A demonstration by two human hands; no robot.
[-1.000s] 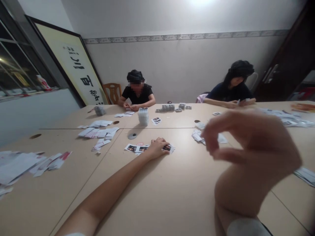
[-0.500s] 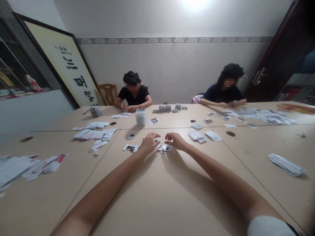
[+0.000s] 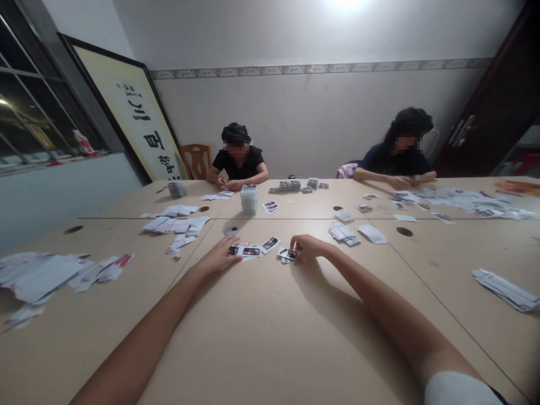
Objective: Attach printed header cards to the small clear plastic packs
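While the left hand (image 3: 219,257) lies flat, its grip loose, on photo cards (image 3: 248,251) at mid-desk (image 3: 270,337), the right hand (image 3: 307,248) pinches another small card (image 3: 288,254) just beside them, apparently mid-sorting; prints too small to read, right fingertips partly hidden.

I see large black brush characters on the framed scroll (image 3: 135,121) leaning at the wall; I cannot read them. Print on the cards (image 3: 252,251) is too small.
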